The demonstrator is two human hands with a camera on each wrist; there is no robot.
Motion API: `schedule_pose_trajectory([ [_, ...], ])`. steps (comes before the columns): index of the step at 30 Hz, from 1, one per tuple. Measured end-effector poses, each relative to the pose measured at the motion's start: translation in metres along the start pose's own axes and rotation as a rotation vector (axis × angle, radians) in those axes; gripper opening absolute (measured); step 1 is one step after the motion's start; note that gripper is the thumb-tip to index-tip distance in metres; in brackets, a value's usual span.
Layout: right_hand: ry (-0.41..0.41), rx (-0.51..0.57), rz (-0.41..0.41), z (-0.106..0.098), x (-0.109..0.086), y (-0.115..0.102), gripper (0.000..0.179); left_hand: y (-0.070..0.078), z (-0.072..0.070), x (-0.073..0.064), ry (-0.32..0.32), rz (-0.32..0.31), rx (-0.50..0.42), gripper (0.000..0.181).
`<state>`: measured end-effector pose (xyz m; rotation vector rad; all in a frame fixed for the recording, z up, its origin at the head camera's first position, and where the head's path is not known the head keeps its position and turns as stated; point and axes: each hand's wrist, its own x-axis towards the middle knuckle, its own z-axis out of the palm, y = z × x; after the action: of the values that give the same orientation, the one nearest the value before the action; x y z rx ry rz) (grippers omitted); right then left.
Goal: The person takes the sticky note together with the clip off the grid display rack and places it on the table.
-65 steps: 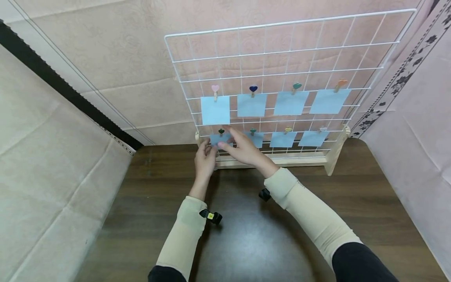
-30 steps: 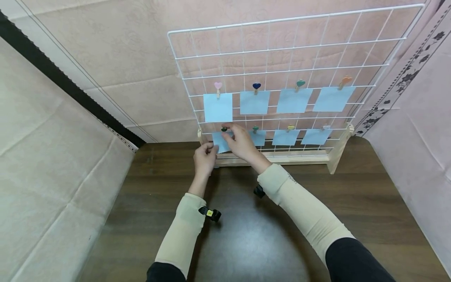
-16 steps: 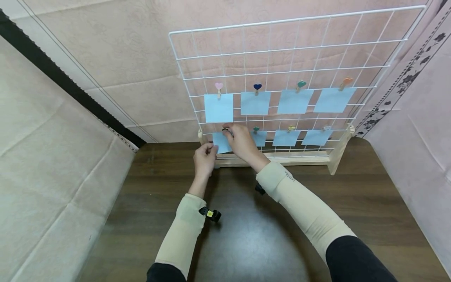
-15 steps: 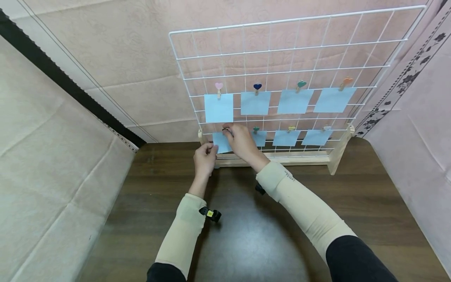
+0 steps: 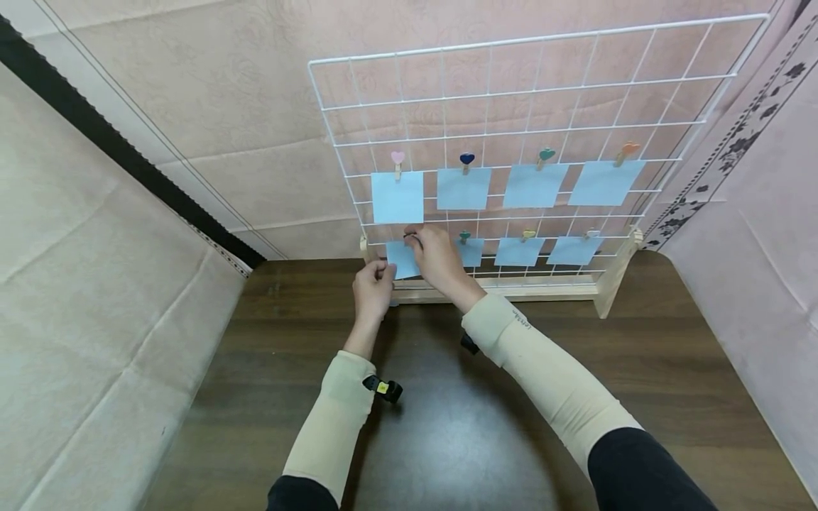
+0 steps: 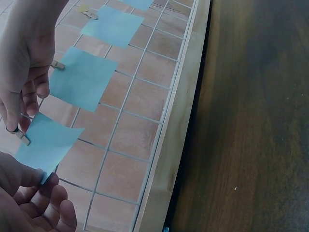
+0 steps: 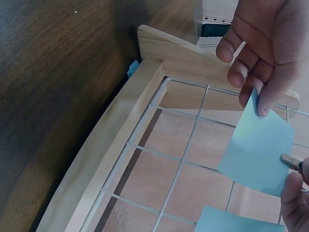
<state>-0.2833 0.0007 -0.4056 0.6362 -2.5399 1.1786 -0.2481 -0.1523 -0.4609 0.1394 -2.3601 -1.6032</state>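
Observation:
At the bottom-left of a white wire grid (image 5: 447,135), a blue paper note (image 5: 401,261) sits between my hands. My left hand (image 5: 373,289) pinches its lower left corner between thumb and finger, which the right wrist view shows close up. My right hand (image 5: 442,261) pinches a small wooden clothespin (image 6: 23,138) by its dark upper end. In the right wrist view the same clothespin (image 7: 291,162) has its tip over the note's top edge. From the head camera, my right fingers hide most of the clip.
Several more blue notes (image 5: 461,190) hang in two rows, held by clothespins with coloured hearts. The grid stands in a wooden base (image 5: 549,289) on a dark wooden table (image 5: 268,397). Pale cloth (image 5: 211,135) rises behind and at both sides. A blue scrap (image 7: 133,67) lies beside the base.
My right fingers, spread around the note at first, have closed on the clothespin and now cover its dark heart. My left hand has settled at the note's lower corner. Little moved in the last half second.

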Motion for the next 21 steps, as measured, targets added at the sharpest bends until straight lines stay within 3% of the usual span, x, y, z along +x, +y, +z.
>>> schedule_pose_trajectory([
  [6,0.007,-0.013,0.0,0.0004,-0.0009,0.0008,0.026,0.0008,0.0012,0.0004,0.01,0.001,0.027,0.022],
  [21,0.103,0.07,-0.031,0.0017,-0.0036,0.0043,0.024,-0.001,0.002,0.0005,0.02,0.027,0.041,0.019],
])
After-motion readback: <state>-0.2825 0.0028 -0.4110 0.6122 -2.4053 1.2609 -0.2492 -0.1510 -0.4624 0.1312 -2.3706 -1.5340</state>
